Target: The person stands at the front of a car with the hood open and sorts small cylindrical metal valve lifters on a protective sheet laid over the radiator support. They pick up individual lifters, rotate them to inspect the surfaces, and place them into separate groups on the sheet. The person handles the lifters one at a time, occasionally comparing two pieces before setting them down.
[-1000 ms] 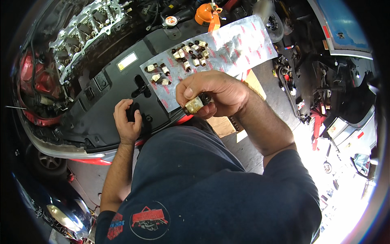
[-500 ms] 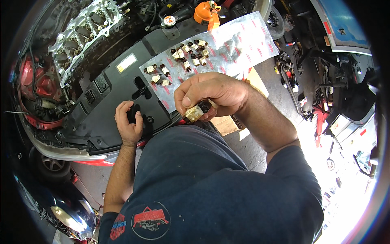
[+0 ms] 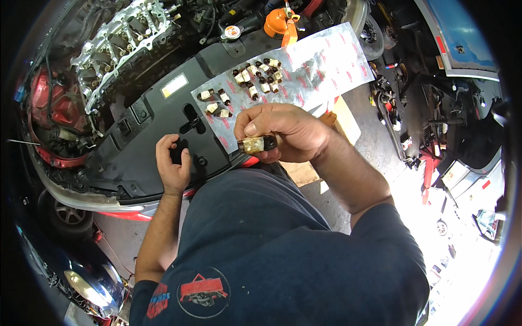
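Note:
In my right hand [image 3: 291, 127], thumb and fingers pinch a small, oily dark metal part [image 3: 253, 145] with a band of stained cream tape round its middle. Its dark ends stick out at either side. It is held above the near edge of a silvery sheet [image 3: 321, 68] with red print. On that sheet lie several similar taped parts: a larger cluster [image 3: 265, 76] and a smaller group [image 3: 213, 103] nearer the left edge. My left hand [image 3: 175, 167] is by the black plastic cover [image 3: 155, 157], thumb and fingers apart, holding nothing.
The cover spans the front of a red car's open engine bay. A bare cylinder head [image 3: 122, 46] sits at the far left. An orange cup-shaped thing with a strap [image 3: 277, 24] stands behind the sheet. Cardboard [image 3: 346, 124] is beneath the sheet's right side; tools lie on the floor further right.
My right hand has turned the taped part from a slant to nearly level, so more of its length and both dark ends show. The left hand stays almost still.

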`<action>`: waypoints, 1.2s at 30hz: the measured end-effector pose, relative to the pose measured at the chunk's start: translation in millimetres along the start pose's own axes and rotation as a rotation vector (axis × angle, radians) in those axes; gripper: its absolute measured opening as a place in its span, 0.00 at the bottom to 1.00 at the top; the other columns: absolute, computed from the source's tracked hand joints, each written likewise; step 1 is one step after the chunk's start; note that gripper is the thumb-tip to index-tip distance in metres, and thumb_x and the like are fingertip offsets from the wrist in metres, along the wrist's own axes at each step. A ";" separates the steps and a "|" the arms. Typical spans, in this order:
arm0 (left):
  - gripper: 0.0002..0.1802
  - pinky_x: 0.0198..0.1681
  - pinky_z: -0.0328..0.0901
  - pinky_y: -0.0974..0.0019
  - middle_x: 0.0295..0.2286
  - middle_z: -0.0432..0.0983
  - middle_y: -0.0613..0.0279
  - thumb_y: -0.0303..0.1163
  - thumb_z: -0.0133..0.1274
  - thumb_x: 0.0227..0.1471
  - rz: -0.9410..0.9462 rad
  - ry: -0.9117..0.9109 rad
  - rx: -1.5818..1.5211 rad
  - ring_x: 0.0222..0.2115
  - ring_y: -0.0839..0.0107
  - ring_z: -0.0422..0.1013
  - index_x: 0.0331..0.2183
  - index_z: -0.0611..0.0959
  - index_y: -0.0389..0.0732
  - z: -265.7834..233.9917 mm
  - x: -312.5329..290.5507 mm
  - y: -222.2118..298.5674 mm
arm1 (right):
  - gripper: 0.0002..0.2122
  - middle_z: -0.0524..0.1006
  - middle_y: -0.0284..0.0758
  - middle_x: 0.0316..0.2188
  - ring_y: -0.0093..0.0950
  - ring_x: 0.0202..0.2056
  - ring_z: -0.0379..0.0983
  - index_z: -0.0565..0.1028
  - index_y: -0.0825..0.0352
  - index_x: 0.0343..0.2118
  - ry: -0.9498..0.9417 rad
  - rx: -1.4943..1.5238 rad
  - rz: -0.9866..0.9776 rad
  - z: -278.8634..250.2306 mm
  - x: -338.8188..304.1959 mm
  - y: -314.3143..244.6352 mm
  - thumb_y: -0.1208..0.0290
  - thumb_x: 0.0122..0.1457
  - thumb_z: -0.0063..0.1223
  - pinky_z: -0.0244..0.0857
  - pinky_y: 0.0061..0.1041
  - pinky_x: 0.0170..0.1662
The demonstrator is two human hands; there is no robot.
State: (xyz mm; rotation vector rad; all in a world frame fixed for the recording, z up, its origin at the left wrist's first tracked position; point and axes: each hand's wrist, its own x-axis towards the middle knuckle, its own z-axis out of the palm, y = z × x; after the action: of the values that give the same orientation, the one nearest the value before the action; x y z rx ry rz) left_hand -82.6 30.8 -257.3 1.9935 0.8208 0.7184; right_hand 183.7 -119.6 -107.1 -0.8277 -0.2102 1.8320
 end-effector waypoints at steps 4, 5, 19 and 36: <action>0.29 0.58 0.60 0.62 0.55 0.71 0.57 0.37 0.55 0.59 -0.324 0.014 -0.520 0.53 0.68 0.66 0.59 0.72 0.37 -4.8 19.5 63.0 | 0.09 0.75 0.32 0.26 0.17 0.20 0.65 0.77 0.71 0.37 0.061 0.025 -0.035 7.9 2.8 10.6 0.68 0.62 0.55 0.55 0.17 0.21; 0.33 0.59 0.58 0.61 0.56 0.70 0.56 0.42 0.55 0.58 -0.271 -0.068 -0.567 0.54 0.67 0.66 0.61 0.70 0.38 -8.7 24.0 84.3 | 0.10 0.74 0.32 0.26 0.16 0.21 0.65 0.76 0.71 0.37 0.058 0.026 -0.030 9.4 3.1 12.7 0.68 0.63 0.54 0.54 0.16 0.21; 0.47 0.61 0.56 0.57 0.58 0.61 0.48 0.27 0.57 0.51 -0.012 -0.370 -0.604 0.57 0.63 0.61 0.67 0.53 0.34 0.3 27.2 186.4 | 0.11 0.76 0.32 0.31 0.15 0.25 0.69 0.76 0.72 0.40 0.029 -0.018 -0.086 23.1 -6.4 27.2 0.67 0.64 0.56 0.59 0.14 0.25; 0.45 0.61 0.58 0.55 0.58 0.61 0.46 0.24 0.51 0.46 0.073 -0.356 -0.663 0.55 0.61 0.64 0.65 0.55 0.31 -7.0 17.5 182.6 | 0.10 0.73 0.30 0.27 0.15 0.21 0.63 0.75 0.72 0.39 0.016 0.093 -0.070 40.1 -13.9 19.1 0.68 0.64 0.54 0.56 0.13 0.21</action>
State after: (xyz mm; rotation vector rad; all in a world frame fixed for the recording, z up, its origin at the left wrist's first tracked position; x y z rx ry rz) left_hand -25.7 -31.1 -94.1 1.4836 0.2460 0.5556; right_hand 146.9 -130.4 -80.8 -0.7614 -0.1413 1.7551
